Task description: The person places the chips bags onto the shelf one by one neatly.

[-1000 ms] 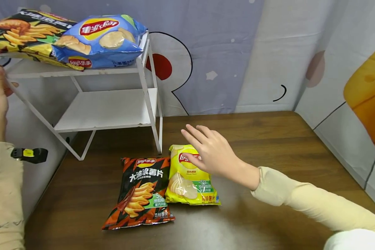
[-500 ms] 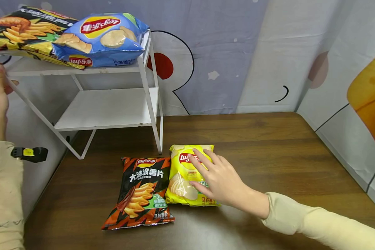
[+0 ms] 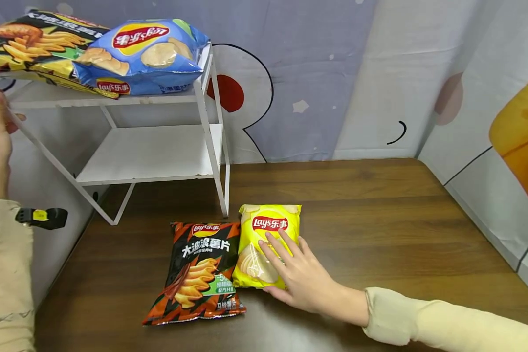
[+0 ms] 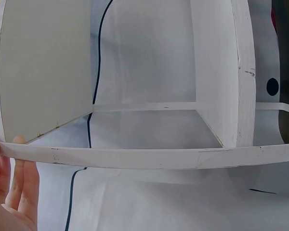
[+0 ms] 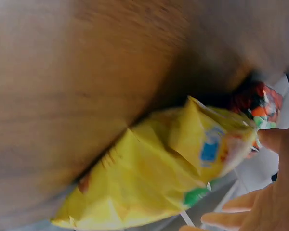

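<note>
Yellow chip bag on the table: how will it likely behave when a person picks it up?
The yellow chip bag is probably light for its size, as it looks puffed. It shows creases, so it may crumple when squeezed. Its glossy shine suggests it could be slightly slippery.

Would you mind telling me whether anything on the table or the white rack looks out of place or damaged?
Nothing looks spilled. The white rack has dark scuffs along its edges, so it looks worn. On its top shelf, the blue Lay's bag lies partly over the black-and-gold chip bag, a bit untidily.
</note>
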Tool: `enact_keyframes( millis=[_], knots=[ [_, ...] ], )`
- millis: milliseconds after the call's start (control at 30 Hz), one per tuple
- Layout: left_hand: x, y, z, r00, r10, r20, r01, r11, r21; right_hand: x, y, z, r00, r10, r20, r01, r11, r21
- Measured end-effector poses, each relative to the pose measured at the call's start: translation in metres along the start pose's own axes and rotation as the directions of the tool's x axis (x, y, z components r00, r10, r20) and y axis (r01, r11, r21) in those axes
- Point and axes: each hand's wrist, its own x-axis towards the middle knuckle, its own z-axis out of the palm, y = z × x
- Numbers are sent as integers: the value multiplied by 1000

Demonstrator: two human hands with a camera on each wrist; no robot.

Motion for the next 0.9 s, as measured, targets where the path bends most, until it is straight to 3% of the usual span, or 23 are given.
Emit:
enact_keyframes(
  millis=[133, 167, 267, 333, 367, 433, 600, 733, 900],
  knots=[
    [5, -2, -1, 999, -26, 28, 25, 1000, 14, 0, -3, 7, 1000, 2, 14, -2, 1000, 12],
    [18, -14, -2, 999, -7, 35, 7, 1000, 0, 0, -3, 9, 1000, 0, 12, -1, 1000, 17],
    [30, -24, -4, 999, -3, 50, 4, 999, -35, 1, -4, 12, 1000, -7, 12, 6, 1000, 23],
    [26, -20, -3, 999, -26, 34, 26, 1000, -11, 1, -5, 13, 1000, -7, 17, 7, 1000, 26],
    [31, -25, -4, 999, -12, 36, 13, 1000, -28, 1, -5, 13, 1000, -6, 20, 5, 1000, 27],
    [20, -15, -3, 999, -39, 28, 40, 999, -16, 1, -7, 13, 999, 1, 33, -2, 1000, 28],
    [33, -25, -4, 999, -40, 37, 42, 998, -54, 2, -10, 15, 998, 15, 67, -19, 999, 50],
    [31, -24, -3, 999, -25, 33, 28, 995, -94, 3, -12, 17, 996, 16, 82, -21, 998, 59],
    [7, -6, -2, 999, -48, 7, 48, 997, -53, 3, -13, 20, 997, 3, 78, -6, 999, 36]
  ],
)
